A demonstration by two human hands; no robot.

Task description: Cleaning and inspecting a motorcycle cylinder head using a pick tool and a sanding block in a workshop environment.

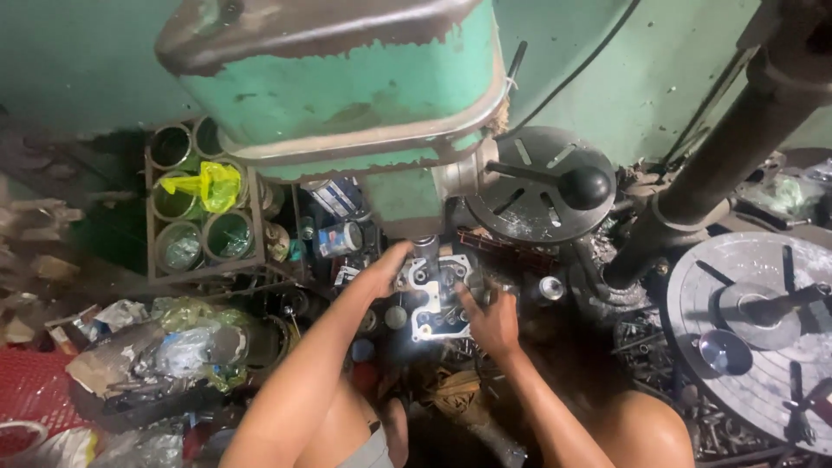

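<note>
Forearms reach up from the lower edge. The right hand point(496, 322) grips the near right side of a metal engine casting point(433, 299); the left hand point(381, 270) clasps its left edge. The casting sits beneath the green drill press point(347, 95), its spindle point(426, 250) just above; clutter crowds every side.

Likely a machine workshop: green drill press point(347, 95), scattered metal parts point(667, 355)

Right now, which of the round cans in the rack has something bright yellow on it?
The top can in the metal rack, just left of the green drill machine. A crumpled yellow plastic bag sits over it; the other cans show open mouths.
</note>
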